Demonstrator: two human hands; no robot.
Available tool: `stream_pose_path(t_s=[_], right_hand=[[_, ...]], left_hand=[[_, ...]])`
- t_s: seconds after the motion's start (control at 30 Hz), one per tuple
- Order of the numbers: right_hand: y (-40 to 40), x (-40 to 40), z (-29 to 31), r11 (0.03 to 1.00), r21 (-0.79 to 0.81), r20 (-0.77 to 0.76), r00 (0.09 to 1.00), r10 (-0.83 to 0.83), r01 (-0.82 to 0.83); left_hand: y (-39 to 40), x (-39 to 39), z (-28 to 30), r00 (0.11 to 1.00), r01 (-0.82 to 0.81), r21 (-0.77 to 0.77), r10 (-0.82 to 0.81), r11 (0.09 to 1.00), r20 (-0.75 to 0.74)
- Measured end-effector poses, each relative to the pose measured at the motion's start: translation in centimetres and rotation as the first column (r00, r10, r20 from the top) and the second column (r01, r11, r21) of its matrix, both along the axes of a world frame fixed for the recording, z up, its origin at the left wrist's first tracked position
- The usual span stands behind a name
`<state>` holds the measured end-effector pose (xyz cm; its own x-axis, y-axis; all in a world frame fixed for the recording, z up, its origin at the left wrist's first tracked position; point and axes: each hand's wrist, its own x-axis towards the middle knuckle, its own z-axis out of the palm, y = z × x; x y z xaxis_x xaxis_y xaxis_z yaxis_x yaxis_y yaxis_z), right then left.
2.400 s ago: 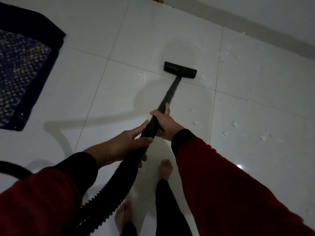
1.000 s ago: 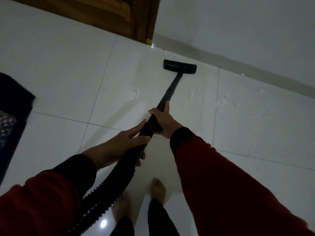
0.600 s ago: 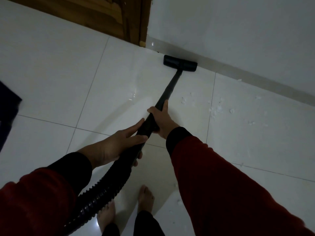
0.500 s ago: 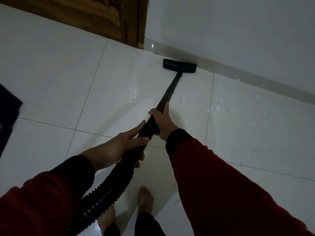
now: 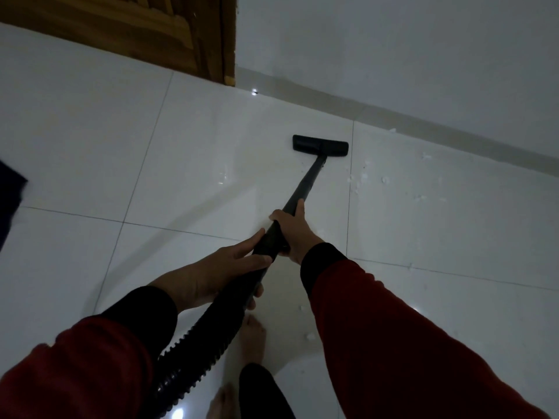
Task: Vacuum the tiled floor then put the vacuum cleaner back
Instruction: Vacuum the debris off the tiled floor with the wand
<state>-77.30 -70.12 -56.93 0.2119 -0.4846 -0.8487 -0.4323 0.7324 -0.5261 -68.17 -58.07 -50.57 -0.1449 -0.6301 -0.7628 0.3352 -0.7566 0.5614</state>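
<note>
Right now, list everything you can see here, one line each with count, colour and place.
nozzle: one, black, flat on the floor near the skirting
wand: one, black, running from the nozzle back to the hands
hose: one, black, ribbed, trailing to lower left
floor: white glossy tiles, whole lower view
scraps: several, white, scattered right of the nozzle
door: one, brown wood, top left
wall: white, top right
mat: one, dark, left edge
feet: two, bare, bottom centre
left hand: gripping where wand meets hose
right hand: gripping the wand further up
</note>
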Motion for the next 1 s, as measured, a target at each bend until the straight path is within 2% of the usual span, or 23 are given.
stream_pose_path(t_s=[0.4,0.57,0.83,1.0], right_hand=[[7.9,-5.8,0.9,1.0,0.017,0.013,1.0,-0.015,0.015],[9.4,-8.6,1.9,1.0,0.01,0.029,1.0,-0.002,0.002],[10.5,-13.3,1.3,0.999,0.008,0.038,0.998,0.046,-0.046],[12.1,-15.7,1.4,0.999,0.014,0.055,0.998,0.039,-0.04]], left_hand=[[7.5,-5.6,1.4,0.999,0.032,-0.002,-0.032,0.999,0.027],[9.4,-8.3,2.5,1.0,0.001,-0.03,-0.002,1.0,-0.022],[11.2,-13.7,1.4,0.995,0.05,-0.025,-0.047,0.998,0.093],[12.7,-16.4,1.6,0.992,0.054,-0.011,-0.053,0.998,0.113]])
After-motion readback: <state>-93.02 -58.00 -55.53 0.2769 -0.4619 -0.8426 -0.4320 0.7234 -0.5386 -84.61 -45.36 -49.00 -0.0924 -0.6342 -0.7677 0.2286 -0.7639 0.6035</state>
